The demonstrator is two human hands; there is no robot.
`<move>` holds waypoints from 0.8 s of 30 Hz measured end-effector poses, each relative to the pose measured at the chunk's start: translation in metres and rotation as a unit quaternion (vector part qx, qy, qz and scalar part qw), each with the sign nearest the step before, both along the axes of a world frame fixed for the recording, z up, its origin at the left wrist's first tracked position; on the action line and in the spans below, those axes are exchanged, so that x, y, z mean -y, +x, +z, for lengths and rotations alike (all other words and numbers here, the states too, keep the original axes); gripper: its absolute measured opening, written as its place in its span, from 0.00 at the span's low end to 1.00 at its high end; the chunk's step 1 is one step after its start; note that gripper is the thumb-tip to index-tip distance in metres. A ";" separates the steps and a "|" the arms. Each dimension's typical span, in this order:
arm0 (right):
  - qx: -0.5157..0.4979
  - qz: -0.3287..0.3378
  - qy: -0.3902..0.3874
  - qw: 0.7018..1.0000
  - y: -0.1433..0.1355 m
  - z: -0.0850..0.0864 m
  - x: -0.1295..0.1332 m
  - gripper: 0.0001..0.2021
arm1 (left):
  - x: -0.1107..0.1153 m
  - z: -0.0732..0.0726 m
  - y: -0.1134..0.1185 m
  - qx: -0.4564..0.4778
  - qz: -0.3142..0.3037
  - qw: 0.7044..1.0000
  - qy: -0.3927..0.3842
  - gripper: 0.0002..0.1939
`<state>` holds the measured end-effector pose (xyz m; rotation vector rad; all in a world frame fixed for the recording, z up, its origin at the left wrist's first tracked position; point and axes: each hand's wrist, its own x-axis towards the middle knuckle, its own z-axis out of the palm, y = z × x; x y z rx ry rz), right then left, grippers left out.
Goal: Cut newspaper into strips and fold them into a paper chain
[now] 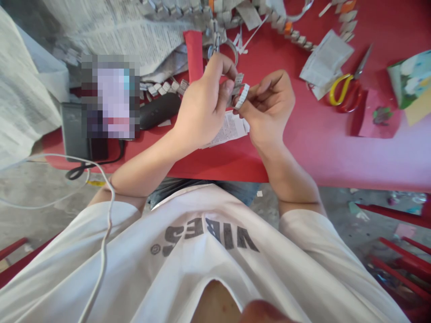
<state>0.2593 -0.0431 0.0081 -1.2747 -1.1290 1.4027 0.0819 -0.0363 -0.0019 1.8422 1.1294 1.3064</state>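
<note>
Readable text: "VIBES" in dark block capitals on the white cloth T-shirt [161,278], upside down in view, small round mark beside the S. Newsprint has dense printing, too small to read.

Task piece: small folded strip of printed white-grey paper [241,97], bent into a loop, held up between both hands over the red smooth-surfaced worktop [222,163]. Left hand [202,110]: fingers narrow, pinching the strip's greyer end. Right hand [272,105]: fingers narrow, thumb and fingertip pinching the whiter part. Loose stack of cut printed paper slips [232,129] lies on the worktop just below the hands.

Far side: zigzag chain of folded newsprint links with orange ones mixed in [298,38], bare metal ring [232,48] near the left hand, flat red strip [194,56], material can't tell. Crumpled thin newspaper sheets [148,40] cover the far left.

Right: cut newsprint squares [325,60], then scissors with one yellow and one red handle loop [350,89], blades partly hidden by glare/blur. Beside them, pinkish-red sheet with a dark green-edged patch [380,114], and green-blue printed packet [412,76], contents can't tell.

Left: black rounded oblong case [160,111], black boxy item [72,134], both partly behind a pixelated area. Thin white cable [108,215] crosses the shirt.
</note>
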 end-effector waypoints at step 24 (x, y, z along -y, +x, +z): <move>0.008 -0.082 0.138 0.987 -0.015 -0.021 0.003 0.30 | 0.007 0.012 0.000 0.026 -0.035 0.991 -0.126 0.10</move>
